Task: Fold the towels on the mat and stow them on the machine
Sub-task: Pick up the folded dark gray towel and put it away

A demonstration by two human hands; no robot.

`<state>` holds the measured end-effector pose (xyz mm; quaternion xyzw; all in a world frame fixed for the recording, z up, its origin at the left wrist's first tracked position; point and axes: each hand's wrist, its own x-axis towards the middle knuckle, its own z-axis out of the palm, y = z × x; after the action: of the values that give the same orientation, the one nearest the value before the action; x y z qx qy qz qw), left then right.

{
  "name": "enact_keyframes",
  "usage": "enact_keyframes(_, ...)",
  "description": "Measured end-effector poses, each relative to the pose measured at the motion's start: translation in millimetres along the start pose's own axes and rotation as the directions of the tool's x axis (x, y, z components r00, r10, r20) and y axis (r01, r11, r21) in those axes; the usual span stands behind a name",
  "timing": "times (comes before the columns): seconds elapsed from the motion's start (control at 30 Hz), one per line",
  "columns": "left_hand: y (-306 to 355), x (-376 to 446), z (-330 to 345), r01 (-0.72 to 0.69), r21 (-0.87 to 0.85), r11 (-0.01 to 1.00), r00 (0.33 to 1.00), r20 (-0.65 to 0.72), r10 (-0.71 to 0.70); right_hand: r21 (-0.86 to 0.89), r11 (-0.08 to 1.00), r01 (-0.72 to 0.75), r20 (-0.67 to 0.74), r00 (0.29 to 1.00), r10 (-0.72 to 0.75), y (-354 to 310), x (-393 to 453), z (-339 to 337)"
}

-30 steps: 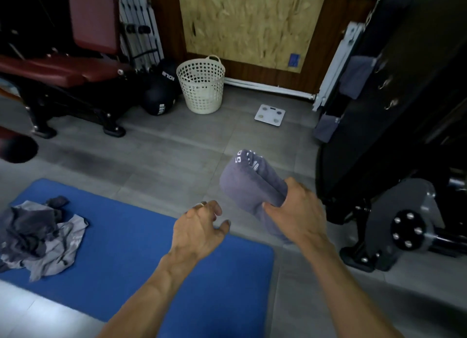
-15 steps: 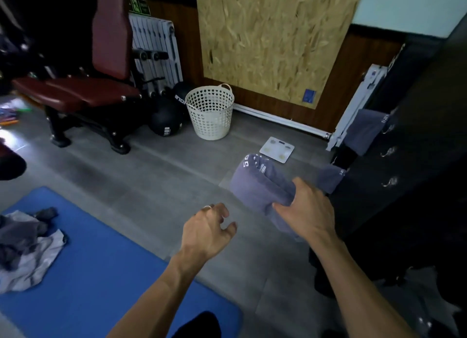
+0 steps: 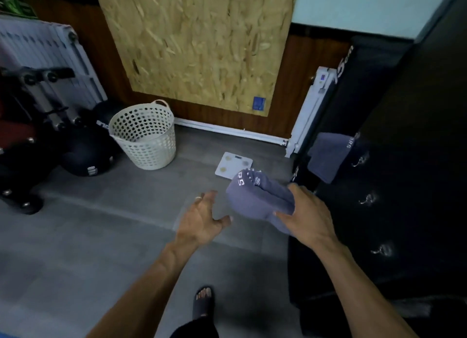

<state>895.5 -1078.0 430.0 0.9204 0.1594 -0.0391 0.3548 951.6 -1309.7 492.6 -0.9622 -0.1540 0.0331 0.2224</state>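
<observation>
My right hand (image 3: pixel 307 215) grips a folded grey-purple towel (image 3: pixel 255 198) with white lettering, held in the air beside the black machine (image 3: pixel 404 161) on the right. My left hand (image 3: pixel 201 217) hovers just left of the towel, fingers spread and holding nothing. Another folded grey towel (image 3: pixel 328 156) lies on a ledge of the machine, above and right of the held one. The blue mat and the unfolded towels are out of view.
A white perforated laundry basket (image 3: pixel 146 138) stands by the wall. A white bathroom scale (image 3: pixel 232 164) lies on the grey floor beyond the towel. Dark medicine balls (image 3: pixel 86 156) and a weight bench sit at left. My sandalled foot (image 3: pixel 203 301) shows below.
The view has swung up and right toward the machine, and the blue mat has dropped out of sight. My right hand has carried the folded towel closer to the machine; my left hand follows, open.
</observation>
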Motion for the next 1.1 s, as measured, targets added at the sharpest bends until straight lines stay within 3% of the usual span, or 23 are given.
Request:
enact_keyframes(0.2, 66, 140, -15, -0.234, -0.387, 0.892, 0.925, 0.193, 0.327, -0.022, 1.0, -0.017, 0.008, 1.0, 0.017, 29, 98, -21)
enact_keyframes(0.33, 104, 204, 4, -0.358, -0.381, 0.852, 0.854, 0.235, 0.464, 0.1, 0.985, -0.138, -0.01, 0.99, 0.14, 54, 141, -35)
enact_keyframes(0.5, 142, 266, 50, -0.506, -0.293, 0.811, 0.775, 0.259, 0.577, 0.497, 0.861, -0.105, -0.124, 0.974, 0.19, 85, 187, -25)
enact_keyframes(0.6, 158, 289, 77, -0.495, -0.258, 0.829, 0.754, 0.346, 0.558, 0.616, 0.752, -0.235, -0.007, 0.953, 0.303, 114, 213, -23)
enact_keyframes(0.7, 179, 316, 95, -0.5, -0.207, 0.841, 0.682, 0.505, 0.529, 0.598, 0.758, -0.26, 0.021, 0.951, 0.31, 145, 226, -26)
enact_keyframes(0.8, 215, 350, 110, -0.386, -0.337, 0.858, 0.672, 0.535, 0.513, 0.62, 0.717, -0.319, 0.068, 0.932, 0.356, 167, 222, -27)
enact_keyframes(0.83, 230, 360, 118, -0.361, -0.389, 0.848, 0.64, 0.559, 0.528, 0.625, 0.696, -0.354, 0.091, 0.918, 0.385, 174, 220, -27)
enact_keyframes(0.9, 253, 376, 144, -0.294, -0.473, 0.831, 0.454, 0.696, 0.556, 0.652, 0.644, -0.399, 0.1, 0.888, 0.449, 188, 218, -27)
enact_keyframes(0.97, 270, 386, 170, -0.27, -0.392, 0.88, 0.269, 0.847, 0.459, 0.712, 0.567, -0.415, 0.06, 0.84, 0.539, 196, 213, -25)
enact_keyframes(1.03, 291, 396, 187, -0.317, -0.295, 0.901, 0.07, 0.941, 0.332, 0.776, 0.475, -0.415, 0.014, 0.764, 0.645, 198, 207, -21)
enact_keyframes(1.1, 314, 405, 203, -0.436, -0.29, 0.852, -0.134, 0.957, 0.257, 0.859, 0.364, -0.36, -0.035, 0.667, 0.744, 198, 203, -12)
